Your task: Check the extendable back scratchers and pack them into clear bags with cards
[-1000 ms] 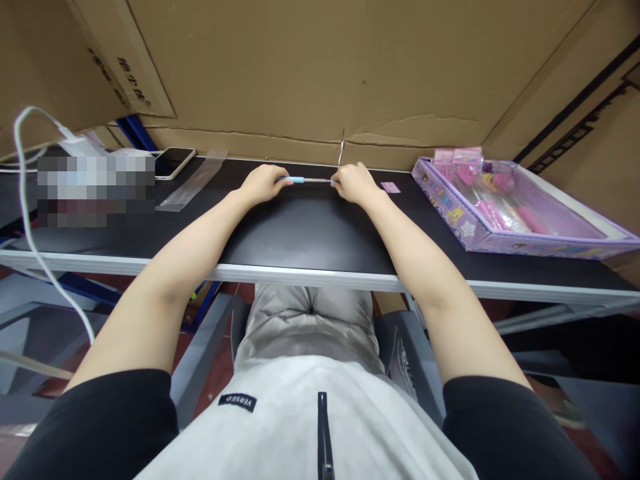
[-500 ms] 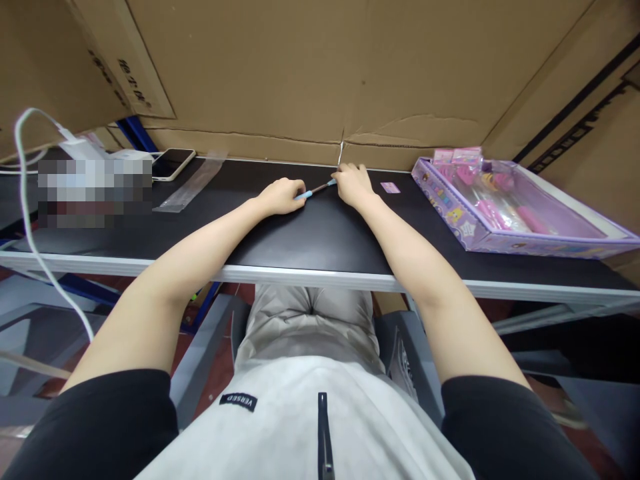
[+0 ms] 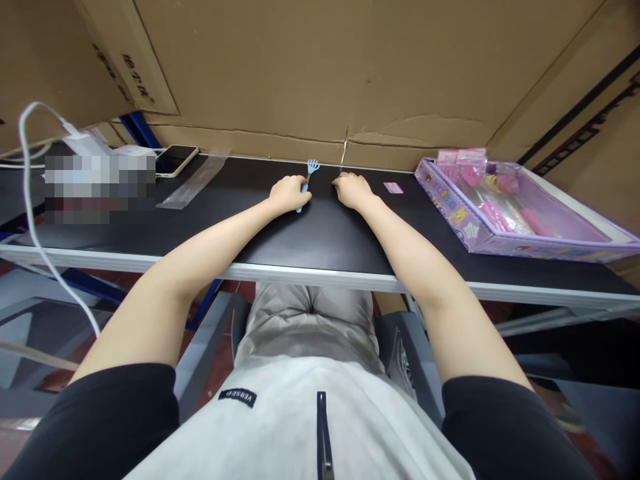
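Note:
In the head view, my left hand (image 3: 290, 194) is wrapped round the light blue handle of a small back scratcher (image 3: 313, 166). Its claw-shaped blue head points away from me, and a dark thin shaft joins head and handle. To the right, apart from the scratcher, my right hand (image 3: 353, 189) rests at the tabletop with curled fingers. Whatever is between those fingers, if anything, is hidden. A small pink-purple card (image 3: 393, 188) lies just right of my right hand.
A purple display box (image 3: 545, 244) with packaged pink items stands at the right. Toward the left lie a clear plastic sleeve (image 3: 193, 181), a phone (image 3: 177, 161) and a white cable (image 3: 31, 200). Cardboard (image 3: 320, 73) walls the back of the black table (image 3: 320, 243).
The back scratcher was held between both hands; my right hand has let go of its head. My left hand has turned it so the head points away from me.

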A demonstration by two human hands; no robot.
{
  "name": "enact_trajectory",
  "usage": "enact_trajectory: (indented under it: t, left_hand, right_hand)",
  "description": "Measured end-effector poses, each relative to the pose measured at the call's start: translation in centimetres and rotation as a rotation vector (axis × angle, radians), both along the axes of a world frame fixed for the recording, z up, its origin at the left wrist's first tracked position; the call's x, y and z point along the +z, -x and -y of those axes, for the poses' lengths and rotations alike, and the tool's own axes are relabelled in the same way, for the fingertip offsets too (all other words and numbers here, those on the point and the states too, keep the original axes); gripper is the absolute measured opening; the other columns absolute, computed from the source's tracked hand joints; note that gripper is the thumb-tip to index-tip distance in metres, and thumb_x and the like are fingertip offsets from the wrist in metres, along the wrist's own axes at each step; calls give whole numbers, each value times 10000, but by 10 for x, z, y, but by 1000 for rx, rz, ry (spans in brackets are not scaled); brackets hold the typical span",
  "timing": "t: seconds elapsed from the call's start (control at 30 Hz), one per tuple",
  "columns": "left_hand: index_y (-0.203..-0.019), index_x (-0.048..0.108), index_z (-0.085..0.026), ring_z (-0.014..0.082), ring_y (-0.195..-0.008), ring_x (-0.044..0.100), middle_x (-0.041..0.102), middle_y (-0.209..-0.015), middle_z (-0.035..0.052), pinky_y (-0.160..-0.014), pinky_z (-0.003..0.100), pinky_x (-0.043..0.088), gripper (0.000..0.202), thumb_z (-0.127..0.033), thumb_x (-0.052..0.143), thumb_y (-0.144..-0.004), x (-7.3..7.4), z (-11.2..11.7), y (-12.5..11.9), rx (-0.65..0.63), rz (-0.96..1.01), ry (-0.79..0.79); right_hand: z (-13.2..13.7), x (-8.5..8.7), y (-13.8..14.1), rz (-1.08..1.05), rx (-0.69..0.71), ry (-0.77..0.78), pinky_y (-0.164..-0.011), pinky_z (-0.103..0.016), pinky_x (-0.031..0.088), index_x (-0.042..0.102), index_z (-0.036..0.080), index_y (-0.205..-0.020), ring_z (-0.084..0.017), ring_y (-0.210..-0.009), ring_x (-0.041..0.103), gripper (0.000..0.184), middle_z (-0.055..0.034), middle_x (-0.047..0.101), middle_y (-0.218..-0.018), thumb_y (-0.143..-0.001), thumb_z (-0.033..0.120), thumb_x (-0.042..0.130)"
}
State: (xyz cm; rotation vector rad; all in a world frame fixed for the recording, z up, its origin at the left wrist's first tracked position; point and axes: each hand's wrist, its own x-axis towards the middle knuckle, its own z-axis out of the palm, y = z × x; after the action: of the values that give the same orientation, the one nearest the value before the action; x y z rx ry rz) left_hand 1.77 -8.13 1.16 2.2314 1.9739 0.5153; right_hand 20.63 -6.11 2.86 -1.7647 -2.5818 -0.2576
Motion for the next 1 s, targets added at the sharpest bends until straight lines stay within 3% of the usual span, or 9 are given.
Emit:
enact_trajectory:
  t: [0.17,0.47,0.57,0.67,0.8,1.0]
  left_hand:
    - [-1482,750,-208,370,-1373,726,801,-1417,142,-1168,471,579,516,-271,582,-998,-1,-7,-10,38,-1,-20]
    - [-1447,731,-191,371,-1408,703,756,-1494,155,-1174,443,556,472,-266,566,-1011,5,-41,-14,46,12,7]
    - [-1468,711,-184,351,-1311,759,795,-1396,152,-1119,419,589,476,-323,530,-1050,13,-59,-6,71,64,96]
    - [-1485,708,-138,363,-1182,805,819,-1301,190,-1057,462,627,515,-314,467,-1066,18,-66,10,137,112,221]
    - [-1505,703,-94,434,-1470,638,692,-1552,250,-1243,520,505,575,-264,558,-976,7,-54,33,240,-35,52]
    - [-1441,757,-151,332,-1447,655,746,-1503,168,-1239,384,488,535,-233,502,-979,-6,-49,52,171,27,34]
  right_hand:
    - [2,1,1,8,-2,13,-1170,-456,501,713,60,-1520,-372,-1461,615,547,-262,653,-1559,-1109,105,354]
    - [3,2,1,10,-5,24,-1181,-466,521,699,54,-1534,-368,-1472,617,553,-256,643,-1576,-1112,96,346]
    - [2,0,1,-1,-2,24,-1187,-478,525,689,61,-1550,-367,-1474,618,555,-254,637,-1588,-1109,92,353]
    - [0,-2,2,-21,-21,34,-1211,-489,521,671,53,-1572,-375,-1484,622,557,-250,621,-1615,-1110,91,363]
    - [-3,-4,0,-66,-49,68,-1249,-450,507,647,65,-1602,-353,-1506,628,546,-226,583,-1678,-1137,125,367]
    - [-7,-5,-3,-58,-25,70,-1277,-438,483,650,79,-1600,-343,-1519,621,529,-221,582,-1683,-1152,155,377]
